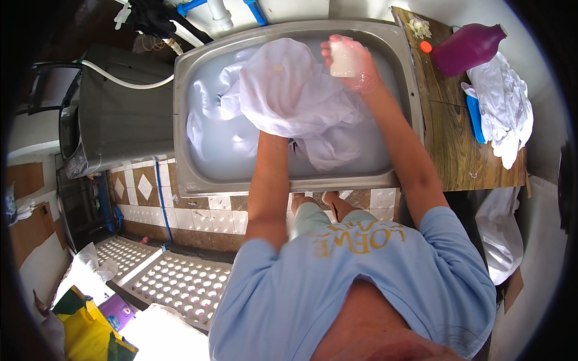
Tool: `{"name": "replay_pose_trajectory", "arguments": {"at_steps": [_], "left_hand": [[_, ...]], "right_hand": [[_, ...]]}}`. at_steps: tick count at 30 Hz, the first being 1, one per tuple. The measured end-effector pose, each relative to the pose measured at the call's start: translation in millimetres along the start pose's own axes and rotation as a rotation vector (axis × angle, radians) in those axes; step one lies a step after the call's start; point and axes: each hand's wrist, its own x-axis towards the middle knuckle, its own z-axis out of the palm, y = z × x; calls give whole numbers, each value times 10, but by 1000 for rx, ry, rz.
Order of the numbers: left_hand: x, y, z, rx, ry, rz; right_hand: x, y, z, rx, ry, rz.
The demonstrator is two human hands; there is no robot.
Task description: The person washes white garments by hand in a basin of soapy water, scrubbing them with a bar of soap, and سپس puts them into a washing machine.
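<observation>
A wet white cloth (283, 90) is draped over my left hand, above cloudy water in a metal sink (186, 180). My left forearm (271, 168) reaches up under the cloth, which hides the hand and its fingers. To the right of the cloth, my right hand (361, 67) grips a pale bar of soap (343, 59) near the sink's far right side. That hand looks wet, with some suds on it. More white fabric (211, 99) lies partly sunk in the water on the left.
On the right, a wooden counter (448, 132) bears a purple jug (466, 48), an orange cap (425, 46) and a heap of white clothes (503, 99) by a blue object. A pale hose (120, 78) meets the sink's left rim. Dark covered bulk (126, 114) stands left.
</observation>
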Motion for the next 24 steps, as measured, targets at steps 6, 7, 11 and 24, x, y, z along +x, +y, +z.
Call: {"name": "replay_pose_trajectory", "arguments": {"at_steps": [6,7,11,24], "left_hand": [[-82,-56,359,-269,147,58],[-90,-75,380,-285,157,62],[-123,-9,496,-354,185,96],[-197,-3,531,-521,210,34]], "right_hand": [[-266,716,1083,-1549,-336,-714],[-255,744,1071,-1671,-401,-767],[200,523,731,-1773,-130,-739],[142,455,848,-1928,-203,-677]]}}
